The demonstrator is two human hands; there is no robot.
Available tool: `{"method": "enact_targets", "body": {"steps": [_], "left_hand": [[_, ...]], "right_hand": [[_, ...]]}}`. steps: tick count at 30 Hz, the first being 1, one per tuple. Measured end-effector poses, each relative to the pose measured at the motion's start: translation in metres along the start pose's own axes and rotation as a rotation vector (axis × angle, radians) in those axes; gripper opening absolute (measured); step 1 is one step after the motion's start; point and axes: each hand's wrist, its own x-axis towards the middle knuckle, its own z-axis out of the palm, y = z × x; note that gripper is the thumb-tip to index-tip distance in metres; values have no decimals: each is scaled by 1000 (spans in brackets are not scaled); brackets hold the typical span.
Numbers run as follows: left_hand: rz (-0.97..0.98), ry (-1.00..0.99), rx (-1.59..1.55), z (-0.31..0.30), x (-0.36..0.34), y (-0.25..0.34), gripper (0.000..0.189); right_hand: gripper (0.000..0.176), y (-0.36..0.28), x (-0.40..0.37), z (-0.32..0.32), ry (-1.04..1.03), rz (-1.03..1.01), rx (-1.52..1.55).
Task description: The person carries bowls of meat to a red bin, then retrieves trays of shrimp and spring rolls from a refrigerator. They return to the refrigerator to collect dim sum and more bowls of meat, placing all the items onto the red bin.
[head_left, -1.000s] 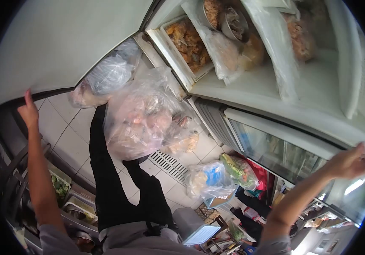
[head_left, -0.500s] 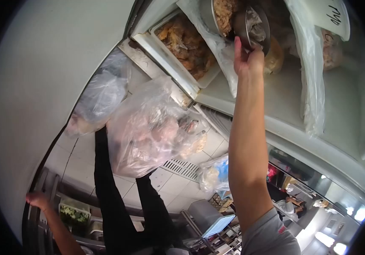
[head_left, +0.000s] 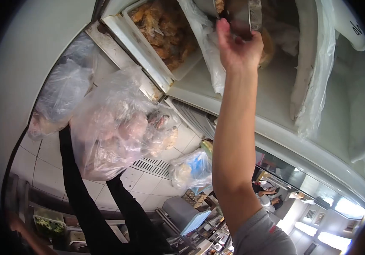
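The right hand [head_left: 238, 44] is reaching up high into an open fridge. Its fingers are bending around the bottom edge of a metal bowl [head_left: 250, 12] and are holding it. The hand is not open wide; it is closing on the bowl. The metal bowl is sitting up at the top of the fridge, over the white fridge shelf [head_left: 250, 102], just beside a clear plastic bag [head_left: 210, 51] that is hanging down next to the wrist.

The left hand [head_left: 18, 225] is showing only a little, down in the dark bottom corner. It is too dim to tell if it is open or closed.

To the left of the bowl, a white tray of brown fried food [head_left: 161, 25] is sticking out of the fridge. To the right, a long sheet of plastic [head_left: 316, 80] is hanging over the shelf.

The white fridge door [head_left: 25, 63] is standing open on the left. A big clear bag of pink food [head_left: 106, 131] and a smaller cloudy bag [head_left: 61, 91] are bulging out of the door.

Down below, black trouser legs [head_left: 80, 191] are standing on a tiled floor [head_left: 35, 163]. A floor drain [head_left: 152, 166] is lying near a bag with something blue inside [head_left: 191, 168]. A tub of green leaves [head_left: 48, 224] is sitting near the left hand.
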Motion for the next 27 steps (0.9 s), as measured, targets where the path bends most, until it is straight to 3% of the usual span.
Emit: {"method": "enact_targets", "body": {"steps": [1,4,5,6,9,10,12,16,20,22,24,26,27], "left_hand": [[-12,-3,-19,0,-2,2,52],[-49,-5,-73,3,-4,8,48],[-62,-5,-91,3,-3,8,47],[-75,-3,-110,4,-3,10,46],[-130,-6,-182,7,-2,15,44],[-153,-5,-210,10,-2,17,44],[-206,-5,-269,13,-3,26,45],[-319,2,-417,11,-3,43,48],[-380,41,-551,8,8,63,54],[-384,59,-601,4,13,70,57],[-406,26,-578,5,15,76,68],[-587,-13,-657,4,18,82,71],[-508,-129,-591,-6,20,82,74]], "right_hand": [[47,1,-1,4,-21,42,24],[49,3,5,-2,-145,149,16],[50,1,3,1,-87,285,51],[50,4,6,0,-89,285,62],[91,19,21,-10,-608,158,152],[91,22,17,-5,-610,148,171],[44,25,9,9,-229,220,297],[48,30,13,3,-297,251,374],[47,30,-19,10,-130,164,339],[41,31,-24,2,-161,159,400],[34,38,-16,-15,-272,284,536],[32,34,-38,-19,-285,324,549],[34,36,-47,-23,-314,316,558]]}}
